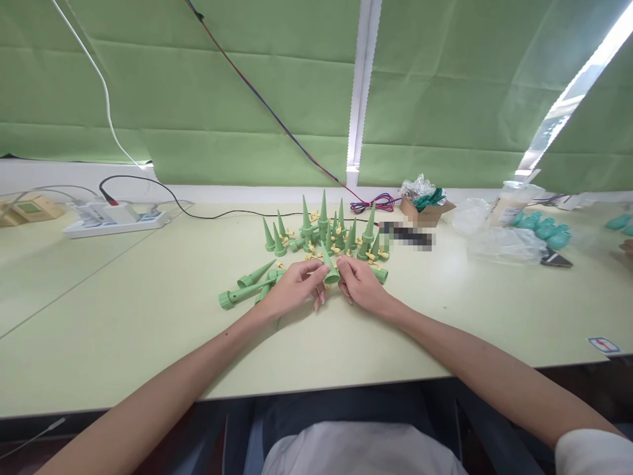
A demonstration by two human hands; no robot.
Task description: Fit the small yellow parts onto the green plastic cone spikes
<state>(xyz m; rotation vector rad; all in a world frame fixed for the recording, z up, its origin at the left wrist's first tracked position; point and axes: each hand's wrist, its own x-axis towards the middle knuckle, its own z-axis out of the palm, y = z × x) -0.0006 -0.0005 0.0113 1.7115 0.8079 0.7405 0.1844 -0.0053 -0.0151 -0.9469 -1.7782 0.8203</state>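
Gripping one green cone (329, 266) between them, the left hand (295, 287) and right hand (359, 284) close their fingers on it just above the desk (148, 330), hiding its base; upright cones (321, 227) crowd behind, a blurred patch (408, 235) beside them

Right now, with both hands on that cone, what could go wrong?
1. The upright cones stand packed just behind the hands; a nudge from the left hand or right hand could topple several.
2. Small yellow parts lie loose among them and could scatter.
3. The held cone is pinched only at the fingertips, so it might slip.
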